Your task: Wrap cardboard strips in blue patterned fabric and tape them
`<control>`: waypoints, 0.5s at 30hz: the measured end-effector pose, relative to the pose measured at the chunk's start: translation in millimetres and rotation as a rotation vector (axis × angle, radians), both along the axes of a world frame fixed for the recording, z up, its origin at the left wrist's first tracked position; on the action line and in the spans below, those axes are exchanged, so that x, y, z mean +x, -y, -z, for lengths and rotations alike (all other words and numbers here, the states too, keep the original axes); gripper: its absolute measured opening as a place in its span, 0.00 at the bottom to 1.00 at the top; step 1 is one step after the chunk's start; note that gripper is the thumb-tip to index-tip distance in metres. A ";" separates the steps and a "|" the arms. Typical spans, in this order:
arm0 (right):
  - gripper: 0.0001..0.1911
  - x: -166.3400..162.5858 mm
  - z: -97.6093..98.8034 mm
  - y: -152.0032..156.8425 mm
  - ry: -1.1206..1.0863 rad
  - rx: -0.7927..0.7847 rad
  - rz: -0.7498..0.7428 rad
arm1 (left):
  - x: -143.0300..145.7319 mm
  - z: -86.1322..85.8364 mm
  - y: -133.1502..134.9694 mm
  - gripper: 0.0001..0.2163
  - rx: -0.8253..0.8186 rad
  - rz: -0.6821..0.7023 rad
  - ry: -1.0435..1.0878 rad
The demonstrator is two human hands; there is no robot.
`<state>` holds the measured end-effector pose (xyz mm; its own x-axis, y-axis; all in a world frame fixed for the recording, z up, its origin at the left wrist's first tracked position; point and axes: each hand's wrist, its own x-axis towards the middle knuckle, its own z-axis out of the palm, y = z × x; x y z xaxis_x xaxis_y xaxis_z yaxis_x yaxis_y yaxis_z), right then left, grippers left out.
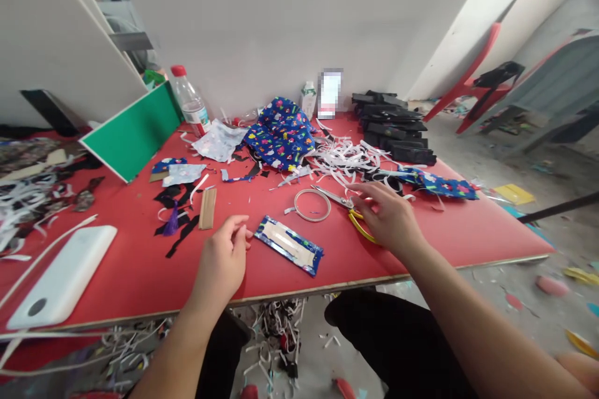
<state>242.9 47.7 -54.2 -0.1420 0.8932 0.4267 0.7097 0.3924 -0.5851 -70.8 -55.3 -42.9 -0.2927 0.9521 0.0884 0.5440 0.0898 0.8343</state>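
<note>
My left hand (224, 257) rests low over the red table, fingers slightly bent and apart, with nothing in it. Just right of its fingertips lies a flat cardboard strip edged with blue patterned fabric (289, 245). My right hand (388, 215) is over a pair of scissors (337, 199) with yellow handles, lying on the table with the blades pointing left. Its fingers are apart, and part of the handles is hidden under it; contact is hard to judge. Between the hands, beyond the strip, lies a roll of narrow tape (312, 205). A bare cardboard piece (207, 209) lies beyond my left hand.
Blue patterned fabric (281, 134) and white scrap strips (349, 159) lie farther back. Stacked black pieces (395, 128) are at back right. A bottle (191, 103), a green board (135, 137) and a white power bank (63, 277) are on the left. The table's front edge (299, 292) is near.
</note>
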 end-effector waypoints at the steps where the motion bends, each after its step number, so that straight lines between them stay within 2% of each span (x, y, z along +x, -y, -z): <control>1: 0.15 -3.4 -1.2 -3.2 0.026 0.030 -0.032 | -0.2 -1.5 -0.5 0.13 0.022 -0.005 -0.025; 5: 0.15 -28.5 -22.9 -35.7 0.190 0.072 -0.164 | 9.6 -5.3 -1.4 0.13 0.103 -0.016 -0.098; 8: 0.11 -64.7 -46.9 -73.0 0.328 0.055 -0.280 | 25.0 -5.0 -3.3 0.11 0.118 0.021 -0.113; 11: 0.09 -117.8 -61.1 -105.8 0.409 0.039 -0.393 | 34.8 -5.6 -9.2 0.12 0.120 0.052 -0.141; 13: 0.09 -161.1 -62.1 -123.5 0.445 0.016 -0.478 | 32.9 -6.7 -14.8 0.14 0.106 0.087 -0.201; 15: 0.11 -207.0 -56.9 -140.4 0.465 -0.019 -0.544 | 23.6 -7.1 -20.2 0.17 0.091 0.190 -0.277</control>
<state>35.9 188.1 2.7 -0.7327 0.6508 0.1990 0.5941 0.7543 -0.2795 -47.2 -35.0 -35.8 -0.0641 0.9719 0.2267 0.7509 -0.1027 0.6524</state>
